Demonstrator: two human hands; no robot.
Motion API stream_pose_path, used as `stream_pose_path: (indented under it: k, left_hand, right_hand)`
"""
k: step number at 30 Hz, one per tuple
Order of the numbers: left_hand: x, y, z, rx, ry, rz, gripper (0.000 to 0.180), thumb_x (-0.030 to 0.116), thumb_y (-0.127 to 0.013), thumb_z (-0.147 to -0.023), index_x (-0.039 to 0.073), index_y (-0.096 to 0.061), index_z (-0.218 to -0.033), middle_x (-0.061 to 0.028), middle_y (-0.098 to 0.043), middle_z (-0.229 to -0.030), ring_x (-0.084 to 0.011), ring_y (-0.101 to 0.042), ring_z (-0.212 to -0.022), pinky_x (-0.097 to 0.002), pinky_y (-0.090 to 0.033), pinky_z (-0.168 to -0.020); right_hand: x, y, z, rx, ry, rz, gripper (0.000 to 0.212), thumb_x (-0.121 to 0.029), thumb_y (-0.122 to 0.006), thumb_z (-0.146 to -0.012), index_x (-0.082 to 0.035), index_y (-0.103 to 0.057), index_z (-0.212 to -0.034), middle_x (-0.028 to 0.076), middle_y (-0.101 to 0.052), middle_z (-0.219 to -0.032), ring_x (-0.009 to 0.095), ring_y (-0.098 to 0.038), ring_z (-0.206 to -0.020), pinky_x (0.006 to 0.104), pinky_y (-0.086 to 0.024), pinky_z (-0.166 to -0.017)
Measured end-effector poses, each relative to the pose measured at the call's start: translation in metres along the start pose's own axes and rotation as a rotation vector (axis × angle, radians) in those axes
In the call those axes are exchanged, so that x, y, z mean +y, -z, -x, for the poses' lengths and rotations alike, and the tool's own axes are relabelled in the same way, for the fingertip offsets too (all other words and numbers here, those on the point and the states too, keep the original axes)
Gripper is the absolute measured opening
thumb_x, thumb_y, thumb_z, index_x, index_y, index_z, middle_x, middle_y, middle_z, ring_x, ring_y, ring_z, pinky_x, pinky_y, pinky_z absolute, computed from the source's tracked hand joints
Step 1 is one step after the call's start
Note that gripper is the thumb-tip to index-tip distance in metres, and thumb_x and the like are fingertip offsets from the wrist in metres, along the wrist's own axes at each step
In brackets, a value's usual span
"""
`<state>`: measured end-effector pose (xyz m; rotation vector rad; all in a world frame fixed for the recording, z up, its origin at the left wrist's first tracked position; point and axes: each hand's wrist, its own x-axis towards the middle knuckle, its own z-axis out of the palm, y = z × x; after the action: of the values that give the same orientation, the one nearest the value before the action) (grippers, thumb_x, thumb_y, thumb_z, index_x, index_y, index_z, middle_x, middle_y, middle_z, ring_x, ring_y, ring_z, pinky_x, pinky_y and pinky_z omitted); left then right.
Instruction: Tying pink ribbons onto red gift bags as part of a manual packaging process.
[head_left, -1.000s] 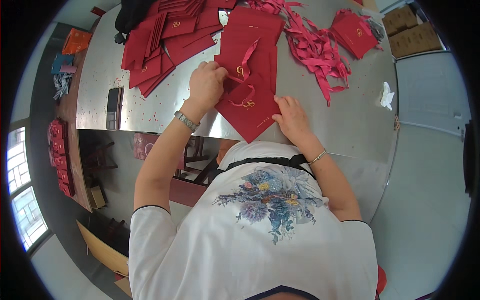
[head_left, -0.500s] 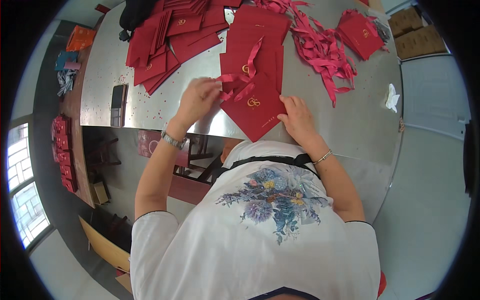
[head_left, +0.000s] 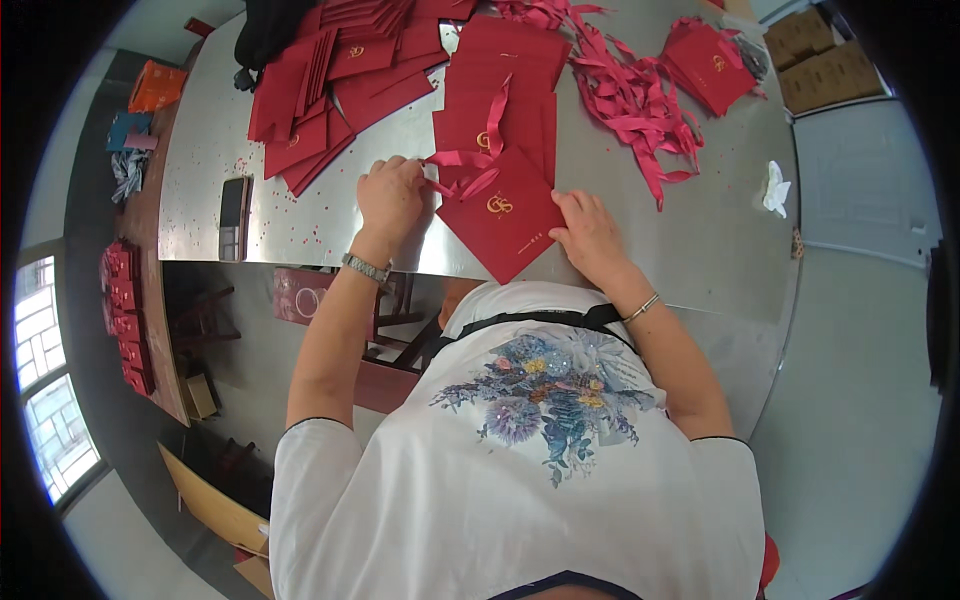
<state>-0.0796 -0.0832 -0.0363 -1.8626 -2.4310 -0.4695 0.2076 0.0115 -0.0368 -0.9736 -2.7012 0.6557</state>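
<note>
A flat red paper bag [head_left: 508,228] with a gold emblem lies turned cornerwise at the table's front edge, one corner toward me. Pink-red ribbon [head_left: 462,158] loops across its upper left side. The ribbon's left end runs into the closed fingers of my left hand [head_left: 392,200], just left of the bag. My right hand [head_left: 592,238] pinches the bag's right corner between thumb and fingers. Beneath and beyond it, more red bags [head_left: 500,70] lie overlapped in a column, and one ribbon strand reaches up over them.
A large pile of red bags [head_left: 345,75] covers the far left of the metal table [head_left: 690,260]. Loose ribbons [head_left: 640,110] heap at the right, beside a smaller bag stack [head_left: 712,70]. A phone [head_left: 234,218] lies at left, a crumpled tissue [head_left: 775,188] at right.
My left hand has shifted slightly toward me and turned, its fingers closing on the ribbon's end. My right hand keeps its hold on the bag's corner.
</note>
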Motion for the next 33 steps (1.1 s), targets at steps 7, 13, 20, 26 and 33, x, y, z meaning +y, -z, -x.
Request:
stream_pose_path:
  k: [7,13,20,26,33]
  left_hand:
    - [0.003,-0.029,0.024,0.165,0.212,0.449,0.008,0.01,-0.063,-0.083,0.003,-0.065,-0.083,-0.0145,-0.062,-0.082,-0.0308,-0.061,-0.076,-0.0382,-0.049,-0.068]
    - [0.02,-0.03,0.029,0.185,0.44,0.768,0.02,0.01,-0.058,-0.09,-0.002,-0.061,-0.106,-0.0118,-0.064,-0.09,-0.0176,-0.061,-0.074,-0.0316,-0.049,-0.067]
    - [-0.002,-0.033,0.044,0.188,0.539,0.88,0.03,0.014,-0.052,-0.095,-0.005,-0.054,-0.119,-0.0095,-0.061,-0.096,-0.0135,-0.057,-0.081,-0.0263,-0.048,-0.073]
    - [0.013,-0.033,0.052,0.179,0.475,0.752,0.026,0.005,-0.056,-0.089,-0.001,-0.06,-0.113,-0.0111,-0.061,-0.1,-0.0194,-0.059,-0.083,-0.0304,-0.049,-0.077]
    - [0.035,-0.018,0.047,0.128,0.43,0.636,0.025,0.002,-0.057,-0.086,-0.001,-0.06,-0.111,-0.0149,-0.061,-0.102,-0.0243,-0.059,-0.087,-0.0339,-0.048,-0.08]
  right_hand:
    - [0.004,-0.009,-0.009,0.11,-0.175,-0.319,0.038,-0.021,-0.07,-0.074,-0.004,-0.06,-0.107,0.018,-0.062,-0.104,0.037,-0.058,-0.099,0.0449,-0.047,-0.085]
    - [0.003,-0.001,-0.006,-0.013,-0.274,-0.395,0.021,-0.022,-0.066,-0.078,-0.002,-0.064,-0.085,0.017,-0.066,-0.082,0.034,-0.063,-0.079,0.0423,-0.049,-0.071]
    - [0.037,0.074,-0.008,0.246,-0.259,-0.831,0.013,-0.011,-0.065,-0.083,-0.001,-0.063,-0.091,0.004,-0.062,-0.077,0.012,-0.057,-0.071,0.0289,-0.047,-0.067]
    - [0.131,0.136,-0.052,0.783,-0.384,-1.326,0.011,-0.012,-0.06,-0.092,-0.005,-0.06,-0.101,-0.003,-0.062,-0.087,0.007,-0.057,-0.076,0.0229,-0.046,-0.067]
    - [0.246,0.154,-0.087,0.967,-0.603,-1.338,0.027,-0.013,-0.061,-0.09,0.0,-0.055,-0.113,0.004,-0.063,-0.086,0.013,-0.058,-0.074,0.0251,-0.047,-0.067]
